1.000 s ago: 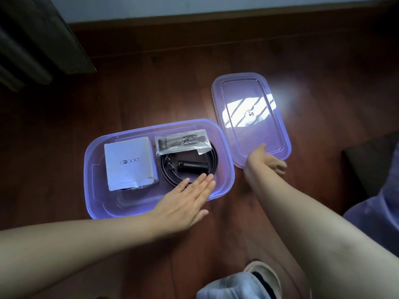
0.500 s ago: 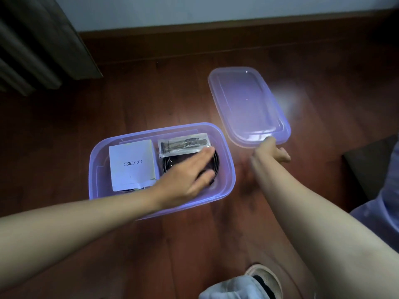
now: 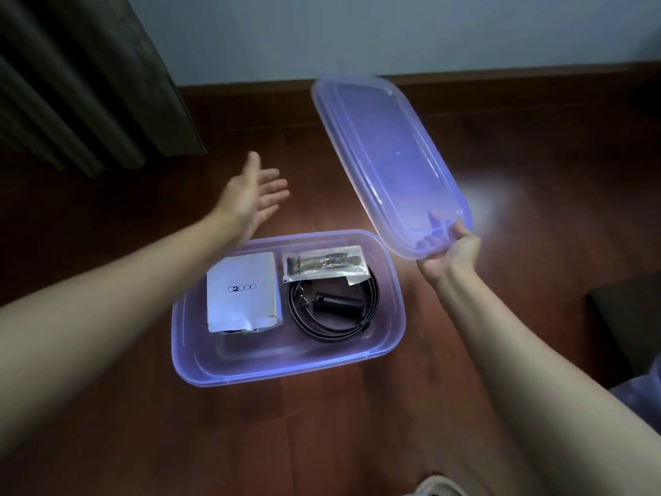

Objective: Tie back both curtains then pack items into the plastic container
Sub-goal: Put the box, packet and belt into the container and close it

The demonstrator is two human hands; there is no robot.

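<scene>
Fingers (image 3: 435,225) of the right hand (image 3: 452,254) are curled under the near corner of the lid (image 3: 390,162), showing dimly through the translucent plastic, while the thumb clamps the rim from the other side. Held by that one corner, the lid is raised off the floor (image 3: 357,424) and tilted, with its long side running away toward the wall (image 3: 357,30). Its gripped end hangs just beside the far right corner of the plastic container (image 3: 286,379); whether the two touch cannot be told.

On the left hand (image 3: 250,205) the fingers are straight and slightly spread, palm turned up and inward. It holds nothing and touches nothing, hovering beyond the container's far rim.

Uncovered, the container sits on the floor between the two forearms. Inside, a white packet (image 3: 243,291) printed "G2000" lies on the left. A clear bag (image 3: 323,266) of small dark parts lies at the far right. Partly under that bag is a black cable (image 3: 332,329), coiled round a short black cylinder.

A dark curtain (image 3: 71,84) hangs at the upper left, and a shoe (image 3: 438,488) shows at the bottom edge.
</scene>
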